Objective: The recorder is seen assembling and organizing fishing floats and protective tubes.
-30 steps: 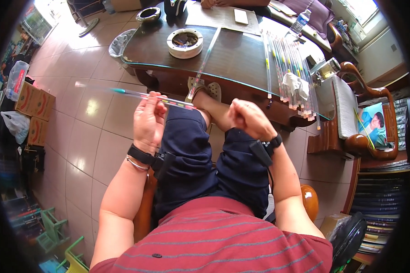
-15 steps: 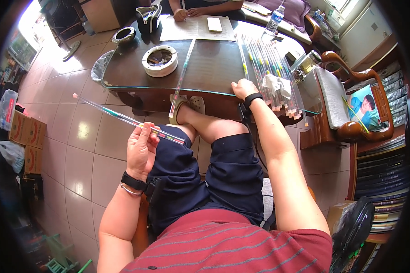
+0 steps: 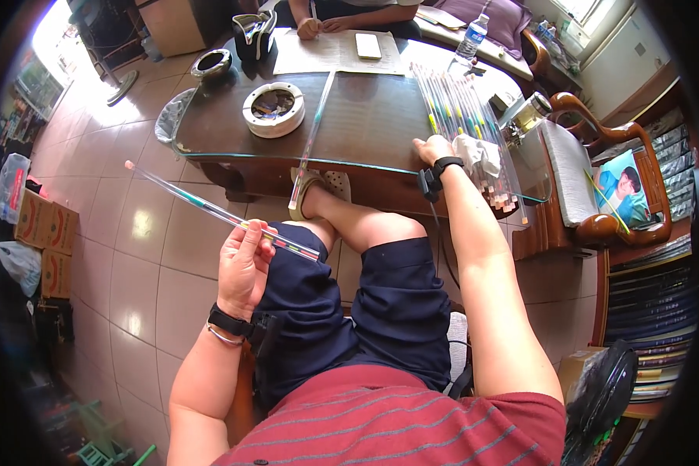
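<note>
My left hand [image 3: 243,268] is closed around a long, thin clear tube [image 3: 186,197] with coloured pieces inside and a pinkish end. It slants over the floor and my left thigh; a second tube may lie alongside it. At the table's front edge my right hand [image 3: 436,147] has its fingers closed at the near end of a clear tube [image 3: 429,109], beside a spread bundle of similar tubes [image 3: 466,105]. A crumpled white tissue [image 3: 478,155] lies on the bundle. Another single tube [image 3: 316,124] rests on the glass tabletop, its near end jutting past the edge.
On the glass-topped table [image 3: 365,116] stand a round white ashtray [image 3: 273,110], a dark round bowl [image 3: 211,64], a water bottle [image 3: 472,35] and a glass jar [image 3: 530,110]. Across it, a person's hands [image 3: 322,26] rest by paper sheets [image 3: 318,53] and a phone [image 3: 368,46]. A wooden armchair [image 3: 629,210] stands right.
My right hand has moved right along the table edge, and the tube at its fingers has shifted right against the bundle. My left hand has barely moved, still holding its tube.
</note>
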